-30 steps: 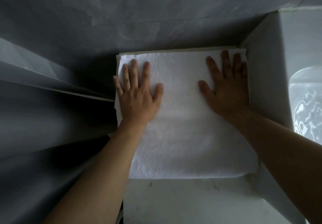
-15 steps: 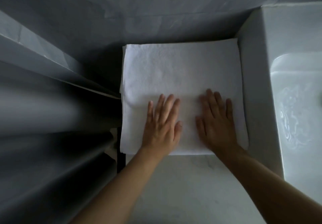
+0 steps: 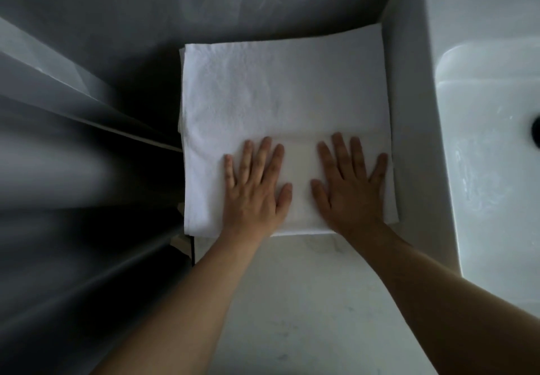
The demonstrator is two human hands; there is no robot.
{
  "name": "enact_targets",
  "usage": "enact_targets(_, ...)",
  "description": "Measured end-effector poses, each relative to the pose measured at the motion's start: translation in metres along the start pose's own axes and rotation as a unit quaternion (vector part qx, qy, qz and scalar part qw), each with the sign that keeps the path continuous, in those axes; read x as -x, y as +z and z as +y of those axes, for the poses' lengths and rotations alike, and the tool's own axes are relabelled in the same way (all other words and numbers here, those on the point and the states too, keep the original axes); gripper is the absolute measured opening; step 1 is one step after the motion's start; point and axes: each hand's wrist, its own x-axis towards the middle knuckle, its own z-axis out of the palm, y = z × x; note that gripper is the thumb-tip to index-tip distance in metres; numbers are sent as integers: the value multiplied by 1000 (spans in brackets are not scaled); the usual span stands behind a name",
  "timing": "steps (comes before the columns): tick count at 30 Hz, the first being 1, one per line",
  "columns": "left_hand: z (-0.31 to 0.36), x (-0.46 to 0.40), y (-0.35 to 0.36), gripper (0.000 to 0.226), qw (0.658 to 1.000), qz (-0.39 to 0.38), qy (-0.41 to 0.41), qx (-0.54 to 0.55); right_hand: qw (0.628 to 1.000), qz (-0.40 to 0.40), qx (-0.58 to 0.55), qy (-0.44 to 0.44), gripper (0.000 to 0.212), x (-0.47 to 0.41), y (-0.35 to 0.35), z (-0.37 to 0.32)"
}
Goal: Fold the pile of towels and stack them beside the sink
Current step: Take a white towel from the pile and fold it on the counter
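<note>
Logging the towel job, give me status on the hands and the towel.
Left hand and right hand both flat, palms down on folded white towel. Towel lies on counter, right edge against sink wall. Nothing in the way.

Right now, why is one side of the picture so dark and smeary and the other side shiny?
Head view: the left side is dim and streaked with blur; the white towel under the left hand and right hand is evenly lit and sharp; the sink shows bright glare; the wide lens bends the straight edges.

Both hands, left (image 3: pixel 254 196), right (image 3: pixel 350 196), flat on folded white towel (image 3: pixel 277 91), beside sink (image 3: pixel 482 170)
</note>
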Motion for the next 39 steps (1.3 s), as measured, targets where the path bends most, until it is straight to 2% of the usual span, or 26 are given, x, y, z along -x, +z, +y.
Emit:
enact_targets(6,-42,19,-1,73,997,-13,-72,-7,997,46,-65,3,68,22,-2,24)
enact_targets(9,-67,31,-4,77,994,-32,-99,25,998,31,-61,4,70,19,-1,22)
enact_targets(12,-67,26,-9,79,991,-70,-115,-1,999,-4,-48,7,72,18,-6,21)
enact_targets(15,-63,35,-24,86,992,-76,-72,-64,999,-49,-15,0,76,26,-22,19)
enact_targets(18,-57,65,-38,88,996,-53,62,-41,993,-80,11,-91,79,48,-35,17)
enact_targets(19,-54,75,-38,85,993,-67,89,-41,986,-104,26,-126,80,56,-35,16)
enact_targets(22,-47,80,-38,79,992,-85,78,-51,974,-158,68,-145,82,67,-37,9)
enact_targets(26,-48,70,-43,67,987,-87,73,-118,965,-145,169,-135,63,59,-49,6)
enact_targets(28,-52,67,-48,59,986,-92,53,-130,964,-148,199,-96,55,50,-59,6)
enact_targets(30,-60,59,-61,35,992,-87,11,-94,956,-170,226,-79,44,39,-70,5)
enact_targets(32,-72,46,-75,10,997,-42,-60,-9,946,-189,256,-67,32,24,-85,5)
enact_targets(33,-80,39,-82,10,992,-22,-107,56,940,-188,278,-65,30,14,-93,7)
enact_targets(35,-93,23,-98,18,960,3,-193,202,923,-189,331,-58,31,-6,-115,8)
enact_targets(39,-105,-21,-120,20,866,45,-289,405,898,-188,397,-37,33,-49,-158,12)
